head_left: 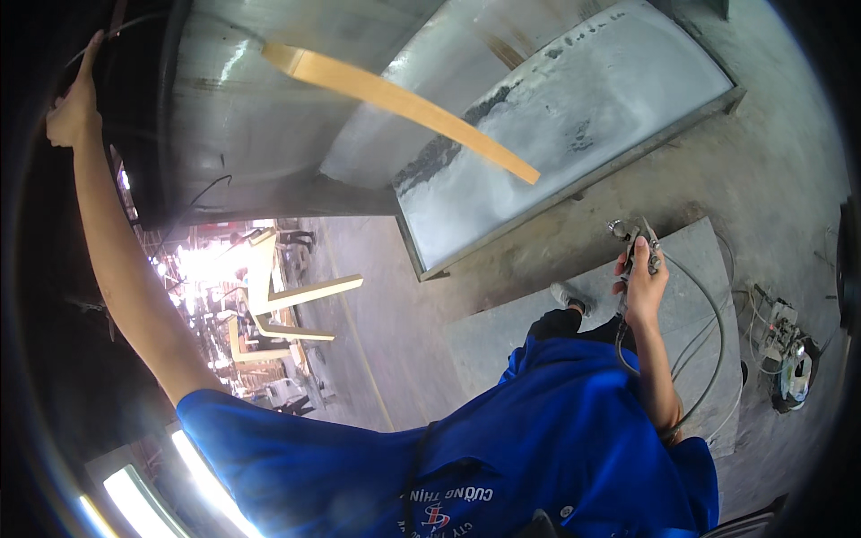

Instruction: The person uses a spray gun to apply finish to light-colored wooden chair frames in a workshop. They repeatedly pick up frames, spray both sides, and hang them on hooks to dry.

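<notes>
My right hand [644, 285] is wrapped round a metal spray gun [649, 237], with its head pointing up and away from me. A grey hose [720, 309] loops from the gun back beside my right forearm. A long, slightly curved strip of pale wood [395, 95] hangs in the air ahead of me, touched by neither hand. Far out to the upper left, my left hand [76, 115] is raised, one digit stretched up beside a thin curved wire [193, 15]. Its other fingers look curled, and the darkness hides what they hold, if anything.
Behind the strip stands a metal booth with a wide tray [574, 99] coated grey-white. Angled wooden frames [309, 291] hang at left. A flat grey sheet [700, 260] lies on the floor under my shoe [569, 296]. Equipment with hoses [778, 327] stands at right.
</notes>
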